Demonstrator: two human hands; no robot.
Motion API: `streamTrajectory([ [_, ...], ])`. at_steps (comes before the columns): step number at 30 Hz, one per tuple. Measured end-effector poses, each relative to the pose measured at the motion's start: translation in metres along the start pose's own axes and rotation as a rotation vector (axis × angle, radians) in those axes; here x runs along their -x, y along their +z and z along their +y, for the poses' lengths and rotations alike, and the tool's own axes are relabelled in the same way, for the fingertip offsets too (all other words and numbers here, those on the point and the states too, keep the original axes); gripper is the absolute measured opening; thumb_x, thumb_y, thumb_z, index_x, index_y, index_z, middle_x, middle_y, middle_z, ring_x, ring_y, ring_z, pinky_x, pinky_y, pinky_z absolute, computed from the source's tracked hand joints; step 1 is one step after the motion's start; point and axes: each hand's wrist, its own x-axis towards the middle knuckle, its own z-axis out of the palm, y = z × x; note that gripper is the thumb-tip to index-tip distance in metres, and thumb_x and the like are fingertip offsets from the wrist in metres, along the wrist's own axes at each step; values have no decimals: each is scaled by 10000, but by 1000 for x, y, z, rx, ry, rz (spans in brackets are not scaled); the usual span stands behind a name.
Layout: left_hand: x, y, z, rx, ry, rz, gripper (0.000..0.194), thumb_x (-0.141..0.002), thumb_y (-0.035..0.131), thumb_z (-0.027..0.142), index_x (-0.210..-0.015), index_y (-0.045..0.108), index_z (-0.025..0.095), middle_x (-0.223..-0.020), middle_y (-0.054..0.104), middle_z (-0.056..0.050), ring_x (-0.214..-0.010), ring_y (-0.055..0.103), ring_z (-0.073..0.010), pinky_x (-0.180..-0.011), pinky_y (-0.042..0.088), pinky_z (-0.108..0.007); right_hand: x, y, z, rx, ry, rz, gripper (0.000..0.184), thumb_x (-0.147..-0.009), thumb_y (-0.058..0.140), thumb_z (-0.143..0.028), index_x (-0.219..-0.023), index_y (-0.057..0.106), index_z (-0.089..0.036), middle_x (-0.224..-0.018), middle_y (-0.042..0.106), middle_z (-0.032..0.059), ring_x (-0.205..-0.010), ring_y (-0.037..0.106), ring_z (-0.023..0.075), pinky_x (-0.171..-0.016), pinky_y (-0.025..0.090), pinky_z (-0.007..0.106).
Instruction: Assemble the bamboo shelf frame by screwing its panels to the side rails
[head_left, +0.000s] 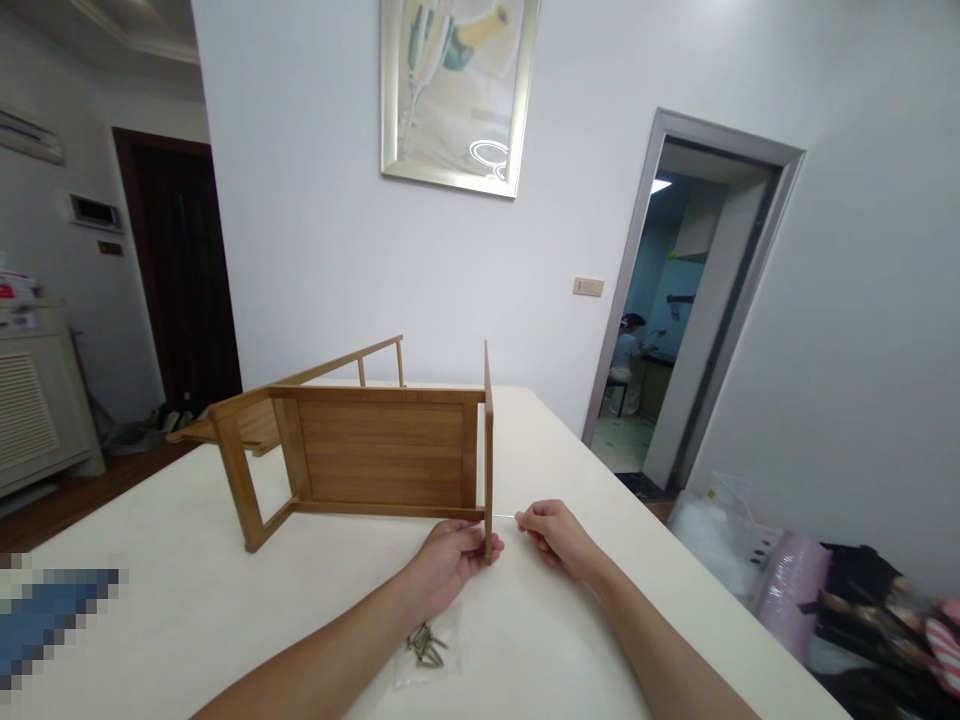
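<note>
A brown wooden frame [382, 455] with a panel across its middle lies on its side on the white table [360, 620]. At its right end, my left hand [454, 560] closes around the lower part of the upright side piece. My right hand [553, 530] is just to the right, fingers pinched on a thin metal rod [504, 517]. The rod points left and meets the side piece near the lower rail; its tip is hidden. Below my left hand, a clear plastic bag [452, 677] holds several screws [426, 645].
Another wooden part [330, 368] with slim rails lies behind the frame, close to the wall. The table's right edge slopes down toward wrapped bundles [795, 590] on the floor. Through a doorway [649, 330], a person [628, 355] sits in another room.
</note>
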Motion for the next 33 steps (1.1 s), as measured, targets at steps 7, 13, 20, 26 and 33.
streamTrajectory([
  [7, -1, 0, -1, -6, 0, 1, 76, -775, 616, 6, -728, 673, 23, -775, 693, -177, -749, 671, -178, -750, 552, -270, 3, 2, -3, -9, 17, -12, 285, -775, 573, -432, -665, 538, -171, -419, 377, -93, -325, 290, 46, -319, 226, 184],
  [13, -4, -3, -3, 4, 3, -2, 61, -774, 615, 7, -755, 673, 7, -770, 692, -182, -743, 673, -179, -749, 550, -272, 1, 2, -2, -8, 21, -16, 269, -782, 559, -413, -675, 543, -167, -430, 369, -96, -322, 289, 45, -314, 227, 188],
  [20, -8, -7, -6, 2, 1, -2, 80, -773, 598, -13, -767, 674, 12, -773, 698, -181, -758, 677, -186, -749, 558, -278, 0, 3, 0, -5, 6, -7, 253, -787, 554, -391, -669, 535, -169, -430, 397, -85, -341, 326, 54, -337, 275, 195],
  [26, -5, -4, -5, -5, -9, 10, 81, -762, 606, -29, -756, 671, 19, -785, 698, -172, -764, 679, -182, -756, 565, -280, 1, 2, 1, 16, 5, -12, 262, -797, 551, -391, -663, 540, -166, -414, 420, -77, -333, 341, 54, -345, 263, 196],
  [33, -8, -6, -5, -34, -29, 11, 117, -773, 571, -46, -746, 669, 12, -752, 694, -167, -748, 675, -173, -744, 565, -268, -1, 0, 3, 31, 7, -17, 244, -791, 557, -360, -646, 540, -164, -396, 394, -85, -303, 309, 54, -322, 217, 206],
])
